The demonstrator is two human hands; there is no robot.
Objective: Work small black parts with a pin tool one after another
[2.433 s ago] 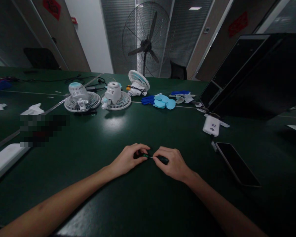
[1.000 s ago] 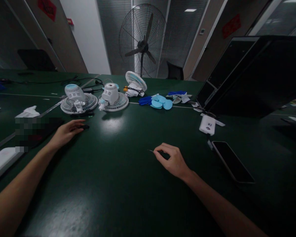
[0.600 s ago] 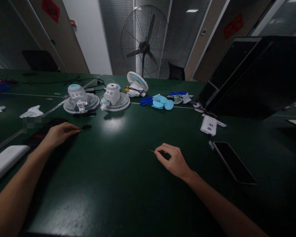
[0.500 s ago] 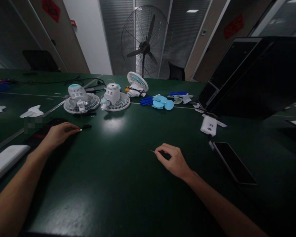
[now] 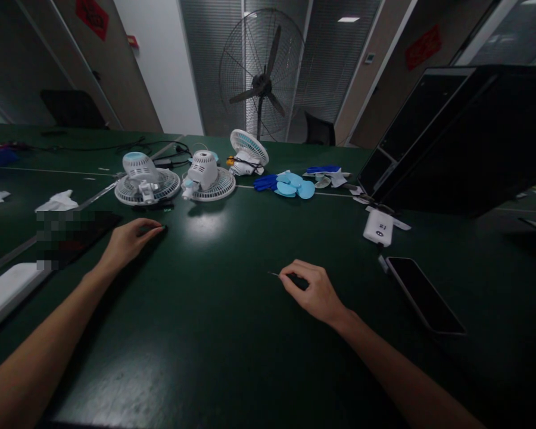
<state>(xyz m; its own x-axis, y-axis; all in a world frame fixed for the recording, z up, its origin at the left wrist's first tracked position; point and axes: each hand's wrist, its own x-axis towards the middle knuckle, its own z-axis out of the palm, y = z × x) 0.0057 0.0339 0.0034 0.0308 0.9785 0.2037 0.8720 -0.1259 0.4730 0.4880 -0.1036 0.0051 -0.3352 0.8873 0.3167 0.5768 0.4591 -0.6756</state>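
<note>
My left hand [image 5: 131,239] is pinched closed low over the table at left centre. A small black object [image 5: 164,228] barely shows at its fingertips; the fingers cover the rest, so its kind is unclear. My right hand [image 5: 310,289] hovers or rests right of the middle, thumb and forefinger pinched on a thin needle-like metal pin [image 5: 273,273] that points left. To the right of that hand lie a smartphone [image 5: 424,295] with a dark screen and a white power bank [image 5: 378,227].
White fans [image 5: 208,179] with round grilles stand along the back of the green table [image 5: 214,333]. Light blue fan blades [image 5: 295,185] and blue gloves [image 5: 264,182] lie beside them. A large black monitor [image 5: 464,143] rises at right; a long white case [image 5: 9,292] sits at left.
My left hand has moved right and its fingertips now cover the black object that lay on the table. The small white piece at its fingertips no longer shows. My right hand has stayed put.
</note>
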